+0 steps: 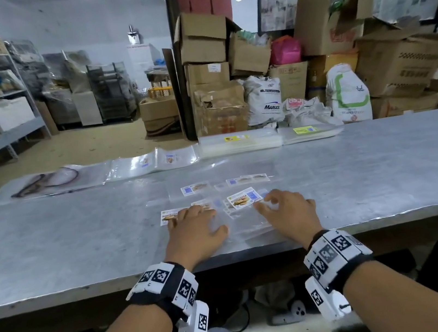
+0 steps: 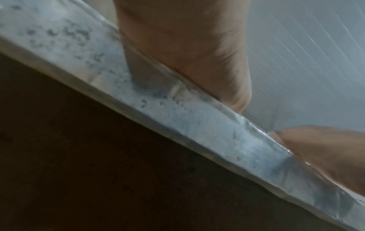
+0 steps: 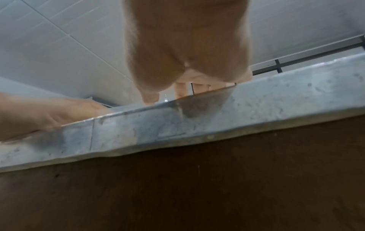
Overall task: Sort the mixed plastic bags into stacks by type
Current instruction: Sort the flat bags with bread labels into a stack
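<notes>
My left hand (image 1: 193,231) lies flat and my right hand (image 1: 288,212) hovers loose-fingered, holding nothing, over mixed bags (image 1: 242,201) near the table (image 1: 53,249) edge; I should peel one bag off cleanly.

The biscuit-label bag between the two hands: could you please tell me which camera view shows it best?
The head view: the biscuit-label bag lies flat on the metal table, label readable, between the left hand and right hand. Both wrist views show only the table edge and the hands' undersides, not the bag.
</notes>
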